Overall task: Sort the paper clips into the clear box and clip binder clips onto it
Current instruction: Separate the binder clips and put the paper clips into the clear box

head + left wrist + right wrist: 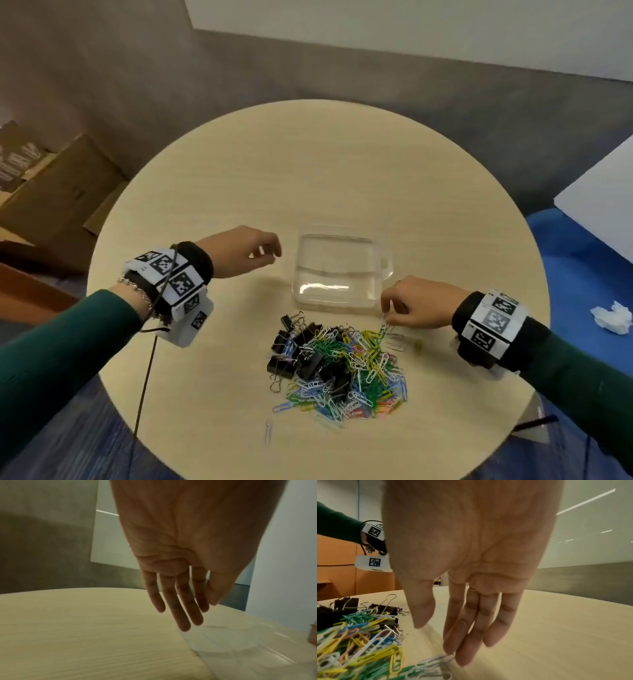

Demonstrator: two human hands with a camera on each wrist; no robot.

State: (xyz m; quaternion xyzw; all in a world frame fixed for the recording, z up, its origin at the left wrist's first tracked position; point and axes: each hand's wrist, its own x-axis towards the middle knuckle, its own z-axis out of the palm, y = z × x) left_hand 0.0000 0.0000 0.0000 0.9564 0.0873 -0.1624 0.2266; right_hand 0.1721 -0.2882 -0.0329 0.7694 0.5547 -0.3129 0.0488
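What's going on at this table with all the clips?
A person is sorting a mixed pile of paper clips and black binder clips on a round table. The right hand reaches down to clips at the pile's far right edge, by the clear box. The left hand hovers open left of the box, holding nothing. The box looks empty, with no binder clips on it.

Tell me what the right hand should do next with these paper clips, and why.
Probably close the right hand fingertips on the white paper clip they touch at the pile edge, then lift it toward the clear box, which looks empty.
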